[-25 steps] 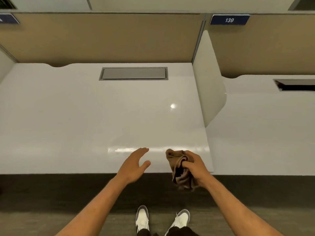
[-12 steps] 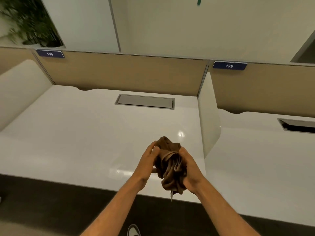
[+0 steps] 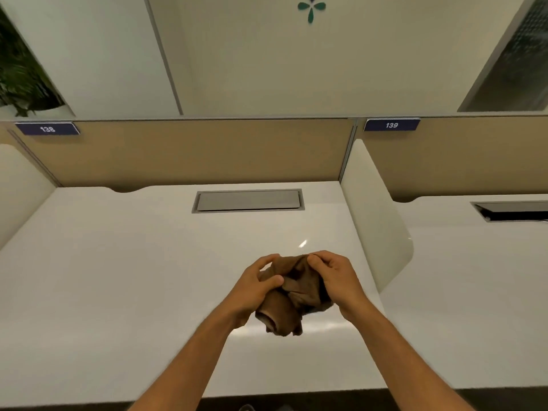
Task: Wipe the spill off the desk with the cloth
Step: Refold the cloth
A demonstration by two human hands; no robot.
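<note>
A bunched brown cloth (image 3: 292,295) is held above the white desk (image 3: 133,277), right of its middle. My left hand (image 3: 256,284) grips the cloth's left side and my right hand (image 3: 333,277) pinches its top right. The cloth's lower end hangs down between my wrists. I see no clear spill on the desk, only a small bright glint (image 3: 302,243) just beyond the cloth.
A grey cable hatch (image 3: 247,200) is set into the desk's back. A tan partition (image 3: 192,152) runs behind, and a white divider (image 3: 376,218) stands on the right. A second desk (image 3: 474,292) with an open hatch lies beyond it.
My left hand has joined the right on the cloth. Both hands have moved forward over the desk with it, and the view has tilted up.
</note>
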